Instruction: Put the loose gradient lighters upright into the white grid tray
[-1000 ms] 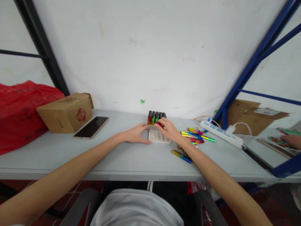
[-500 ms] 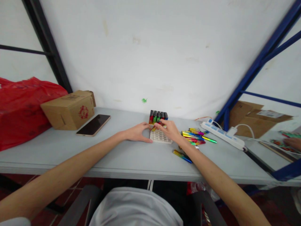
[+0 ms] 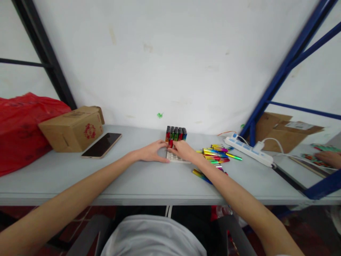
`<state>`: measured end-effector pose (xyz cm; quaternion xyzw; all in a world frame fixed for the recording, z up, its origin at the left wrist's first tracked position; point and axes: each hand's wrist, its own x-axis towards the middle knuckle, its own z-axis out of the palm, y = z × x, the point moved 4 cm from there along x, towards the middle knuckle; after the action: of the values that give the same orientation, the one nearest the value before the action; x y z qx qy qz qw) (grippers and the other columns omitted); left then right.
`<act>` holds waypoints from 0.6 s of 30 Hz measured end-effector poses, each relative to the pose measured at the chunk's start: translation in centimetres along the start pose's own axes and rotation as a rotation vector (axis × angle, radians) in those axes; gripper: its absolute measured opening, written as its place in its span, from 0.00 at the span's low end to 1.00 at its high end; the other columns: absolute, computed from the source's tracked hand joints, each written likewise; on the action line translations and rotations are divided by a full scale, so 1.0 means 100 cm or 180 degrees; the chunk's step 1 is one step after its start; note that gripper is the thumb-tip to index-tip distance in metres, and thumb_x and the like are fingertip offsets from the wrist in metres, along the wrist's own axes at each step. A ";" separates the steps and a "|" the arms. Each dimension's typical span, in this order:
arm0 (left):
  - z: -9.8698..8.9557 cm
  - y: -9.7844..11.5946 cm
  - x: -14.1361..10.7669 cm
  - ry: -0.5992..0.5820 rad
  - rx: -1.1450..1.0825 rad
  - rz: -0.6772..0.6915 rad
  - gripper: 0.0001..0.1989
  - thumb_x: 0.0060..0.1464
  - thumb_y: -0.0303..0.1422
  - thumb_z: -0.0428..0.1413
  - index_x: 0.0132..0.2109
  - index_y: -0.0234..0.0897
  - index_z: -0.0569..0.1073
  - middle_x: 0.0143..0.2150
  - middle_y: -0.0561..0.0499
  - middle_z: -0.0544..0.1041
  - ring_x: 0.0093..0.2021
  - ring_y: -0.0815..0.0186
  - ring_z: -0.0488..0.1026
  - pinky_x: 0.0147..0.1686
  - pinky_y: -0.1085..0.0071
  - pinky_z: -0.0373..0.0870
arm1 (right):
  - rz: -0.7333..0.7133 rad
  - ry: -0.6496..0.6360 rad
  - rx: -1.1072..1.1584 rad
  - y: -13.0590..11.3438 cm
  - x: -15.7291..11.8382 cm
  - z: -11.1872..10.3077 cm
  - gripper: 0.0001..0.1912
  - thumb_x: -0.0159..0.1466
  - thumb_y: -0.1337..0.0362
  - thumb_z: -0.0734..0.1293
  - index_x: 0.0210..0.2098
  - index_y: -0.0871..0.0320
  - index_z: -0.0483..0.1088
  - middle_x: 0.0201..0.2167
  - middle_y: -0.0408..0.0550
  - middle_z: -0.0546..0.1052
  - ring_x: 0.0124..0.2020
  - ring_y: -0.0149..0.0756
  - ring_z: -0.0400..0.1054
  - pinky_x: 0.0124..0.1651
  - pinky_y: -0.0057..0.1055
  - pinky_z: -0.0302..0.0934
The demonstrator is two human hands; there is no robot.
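Note:
A white tray [image 3: 173,158] with rows of holes lies on the grey table, partly hidden under my right hand. Several lighters [image 3: 176,133] with black tops stand upright in rows at its back. My right hand [image 3: 181,150] pinches a red lighter [image 3: 170,143] upright at the tray's left side, just in front of those rows. My left hand [image 3: 153,151] rests at the tray's left edge, thumb and fingers spread apart. Loose shiny lighters [image 3: 215,153] in several colours lie in a pile right of my right hand, some partly behind my forearm.
At left are a phone [image 3: 102,145], a cardboard box [image 3: 71,129] and a red bag [image 3: 23,131]. A white power strip [image 3: 249,152] with cables lies at right, beside a blue frame [image 3: 279,74]. Beyond it, another person's hand [image 3: 329,158] touches colourful items.
The lighter in my right hand has gone from tilted to upright, and the hand has moved slightly left over the tray. The whole view has shifted a little.

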<state>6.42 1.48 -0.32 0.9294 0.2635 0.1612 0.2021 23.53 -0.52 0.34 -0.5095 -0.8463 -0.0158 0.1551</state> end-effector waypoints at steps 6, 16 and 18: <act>0.000 -0.004 0.000 0.0025 -0.0031 0.0018 0.36 0.50 0.57 0.64 0.58 0.39 0.72 0.60 0.44 0.71 0.60 0.51 0.70 0.63 0.62 0.63 | -0.0017 0.0216 0.0166 0.014 -0.014 -0.020 0.22 0.73 0.48 0.61 0.47 0.60 0.74 0.29 0.48 0.80 0.30 0.35 0.72 0.35 0.28 0.56; -0.001 -0.001 0.001 0.0059 -0.0053 0.0084 0.35 0.50 0.56 0.65 0.57 0.39 0.72 0.61 0.44 0.70 0.61 0.52 0.69 0.64 0.62 0.62 | 0.0999 -0.0920 -0.0599 0.109 -0.059 -0.078 0.16 0.68 0.72 0.62 0.51 0.61 0.78 0.50 0.56 0.81 0.51 0.42 0.75 0.54 0.31 0.63; 0.000 -0.002 0.001 0.0058 -0.0037 0.0067 0.35 0.50 0.56 0.64 0.57 0.39 0.72 0.61 0.44 0.70 0.61 0.52 0.69 0.63 0.62 0.62 | 0.1085 -0.1213 -0.0446 0.114 -0.070 -0.084 0.19 0.67 0.71 0.63 0.54 0.60 0.77 0.52 0.55 0.81 0.53 0.43 0.75 0.56 0.32 0.64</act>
<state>6.35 1.69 -0.38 0.9294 0.2546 0.1733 0.2035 38.48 -2.59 4.91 -0.6480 -0.7589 0.0481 -0.0424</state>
